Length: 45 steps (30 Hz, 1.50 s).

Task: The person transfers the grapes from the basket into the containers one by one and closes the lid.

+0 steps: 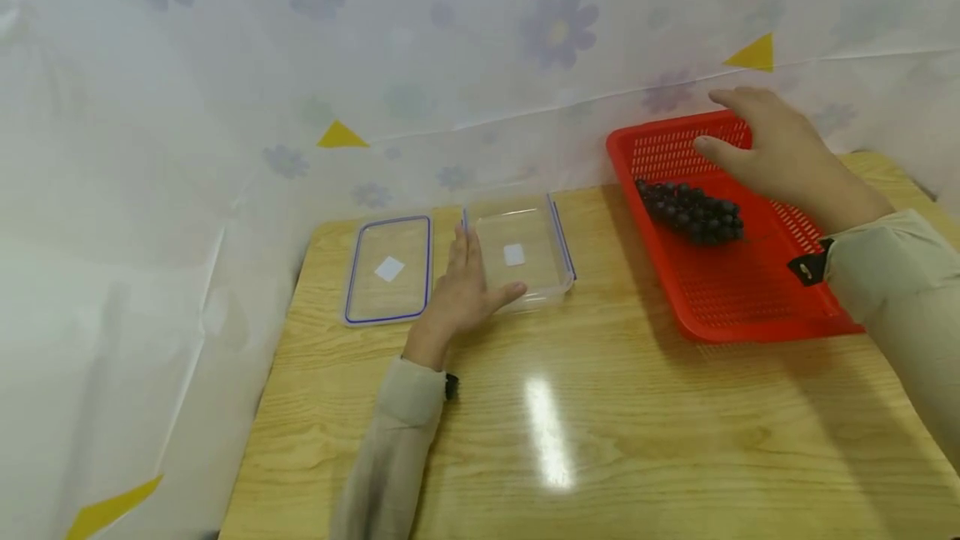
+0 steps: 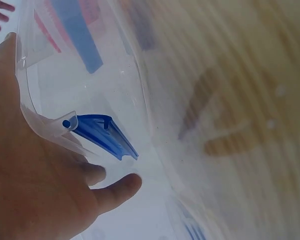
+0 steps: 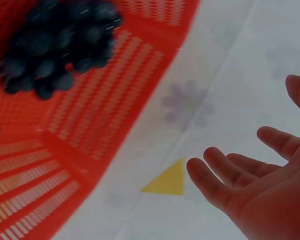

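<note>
I'm viewing, remotely, the left hand (image 1: 465,288) holding its fingers straight beside the smooth, clear rectangular box (image 1: 536,233); the right hand (image 1: 783,152) is hovering, spread, above the far right of the red slotted basket (image 1: 738,294); round dark grapes (image 1: 693,213) are lying inside, near its left wall; wood-grained worktop (image 1: 622,423) is stretching between box and basket and along their near edges.

A pale wood-grain table (image 1: 637,440) is used as support; at its far left, a flat clear plastic rectangular lid with a blue seal (image 1: 397,297) is laid; just right of it, a clear plastic rectangular container with blue side clips (image 1: 517,227) is placed; farther right, a red perforated plastic basket (image 1: 684,328) is set, apart from the container; a white streak of light (image 1: 547,436) is reflected nearer the front.
</note>
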### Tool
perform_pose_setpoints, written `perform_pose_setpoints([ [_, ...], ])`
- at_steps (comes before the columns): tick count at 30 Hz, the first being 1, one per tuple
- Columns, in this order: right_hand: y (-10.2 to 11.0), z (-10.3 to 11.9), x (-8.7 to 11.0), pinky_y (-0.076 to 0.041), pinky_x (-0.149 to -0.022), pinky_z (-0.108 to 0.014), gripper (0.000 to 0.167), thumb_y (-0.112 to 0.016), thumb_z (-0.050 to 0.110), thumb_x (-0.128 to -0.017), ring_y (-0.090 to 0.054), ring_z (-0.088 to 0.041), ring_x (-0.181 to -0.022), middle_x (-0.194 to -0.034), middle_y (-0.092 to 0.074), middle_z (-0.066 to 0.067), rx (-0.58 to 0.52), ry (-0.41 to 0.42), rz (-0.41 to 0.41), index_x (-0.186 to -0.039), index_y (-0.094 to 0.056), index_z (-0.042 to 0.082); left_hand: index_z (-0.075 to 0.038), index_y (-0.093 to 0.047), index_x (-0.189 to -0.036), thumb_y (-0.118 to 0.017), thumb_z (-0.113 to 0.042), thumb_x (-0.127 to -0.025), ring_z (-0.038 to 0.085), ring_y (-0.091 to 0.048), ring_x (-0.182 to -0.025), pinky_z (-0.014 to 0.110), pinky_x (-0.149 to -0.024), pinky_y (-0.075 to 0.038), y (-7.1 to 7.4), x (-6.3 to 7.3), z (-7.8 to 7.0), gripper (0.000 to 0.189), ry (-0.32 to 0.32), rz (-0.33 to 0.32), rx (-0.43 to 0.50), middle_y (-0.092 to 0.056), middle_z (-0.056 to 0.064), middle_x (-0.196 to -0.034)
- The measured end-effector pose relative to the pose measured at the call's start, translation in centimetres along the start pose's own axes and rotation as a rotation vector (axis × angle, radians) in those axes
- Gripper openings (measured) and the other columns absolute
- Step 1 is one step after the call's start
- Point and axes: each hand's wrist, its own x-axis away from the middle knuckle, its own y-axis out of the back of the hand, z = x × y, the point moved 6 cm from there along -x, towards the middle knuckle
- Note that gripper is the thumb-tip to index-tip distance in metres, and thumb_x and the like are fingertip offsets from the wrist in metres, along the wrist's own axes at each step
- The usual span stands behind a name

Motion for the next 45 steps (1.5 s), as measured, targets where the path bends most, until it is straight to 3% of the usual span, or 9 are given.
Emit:
perform_pose_setpoints([
  [3,-0.6,-2.1,-0.7,-0.005,-0.112,-0.072,0.079,-0.050,0.042,-0.106,-0.002,-0.053,-0.147,-0.163,-0.002,-0.031,0.041,-0.018,0.059,-0.163,-0.009,0.005,-0.007,0.021,-0.156,-0.055,-0.072,-0.091,0.023,0.024,-0.148,0.055,-0.119,-0.012,0.0,0.1,-0.1,0.119,0.003,-0.008,-0.029,0.033,0.006,-0.159],
  [9,-2.0,-5.6,-1.5,-0.011,-0.106,-0.077,0.086,-0.051,0.047,-0.104,-0.005,-0.058,-0.144,-0.162,0.000,-0.035,0.048,-0.068,0.149,-0.162,-0.006,0.003,-0.003,0.015,-0.158,-0.053,-0.075,-0.090,0.028,0.019,-0.151,0.055,-0.119,-0.010,0.2,0.5,-0.2,0.119,0.008,-0.039,-0.082,0.024,0.015,-0.164],
  [15,-4.3,-7.8,-2.2,-0.013,-0.106,-0.077,0.096,-0.057,0.052,-0.100,-0.007,-0.058,-0.144,-0.161,-0.004,-0.036,0.041,-0.068,0.217,-0.162,-0.005,0.001,0.001,0.009,-0.159,-0.047,-0.080,-0.088,0.029,0.019,-0.150,0.053,-0.120,-0.008,0.3,1.0,-0.1,0.121,0.056,-0.049,-0.138,0.021,0.019,-0.164],
  [24,-7.8,-8.9,-1.8,-0.015,-0.102,-0.081,0.111,-0.067,0.056,-0.093,0.002,-0.059,-0.144,-0.162,0.012,-0.033,0.041,-0.086,0.378,-0.162,0.010,0.016,0.001,0.009,-0.159,-0.047,-0.084,-0.085,0.026,0.023,-0.148,0.051,-0.121,-0.007,0.6,1.7,0.2,0.126,0.095,-0.049,-0.121,0.024,0.015,-0.163],
  [28,-9.3,-8.7,-1.5,-0.019,-0.100,-0.081,0.116,-0.072,0.055,-0.089,-0.002,-0.063,-0.141,-0.161,0.014,-0.035,0.045,-0.069,0.426,-0.162,0.011,0.019,0.001,0.008,-0.159,-0.050,-0.082,-0.085,0.025,0.022,-0.148,0.052,-0.121,-0.009,0.7,1.9,0.4,0.126,0.105,-0.058,-0.110,0.024,0.015,-0.163],
  [36,-11.0,-8.3,-1.1,-0.032,-0.093,-0.079,0.129,-0.082,0.049,-0.083,-0.024,-0.073,-0.127,-0.157,0.014,-0.041,0.105,-0.026,0.402,-0.161,0.016,0.023,0.000,0.008,-0.160,-0.055,-0.078,-0.086,0.028,0.016,-0.151,0.055,-0.120,-0.009,0.7,2.2,0.8,0.124,0.108,-0.062,-0.077,0.021,0.015,-0.164],
  [39,-11.3,-8.0,-1.3,-0.038,-0.089,-0.077,0.125,-0.083,0.042,-0.085,-0.034,-0.073,-0.120,-0.155,0.010,-0.044,0.119,0.003,0.383,-0.162,0.014,0.022,0.001,0.008,-0.159,-0.057,-0.076,-0.087,0.029,0.015,-0.151,0.055,-0.120,-0.009,0.8,2.4,0.9,0.123,0.105,-0.063,-0.071,0.021,0.017,-0.164],
  [45,-11.6,-7.6,-1.7,-0.042,-0.087,-0.072,0.110,-0.081,0.022,-0.085,-0.047,-0.063,-0.115,-0.151,-0.014,-0.041,0.130,0.056,0.345,-0.163,-0.004,0.015,0.001,0.008,-0.159,-0.053,-0.079,-0.087,0.032,0.012,-0.152,0.056,-0.120,-0.011,1.0,2.6,1.1,0.124,0.100,-0.065,-0.091,0.021,0.017,-0.164],
])
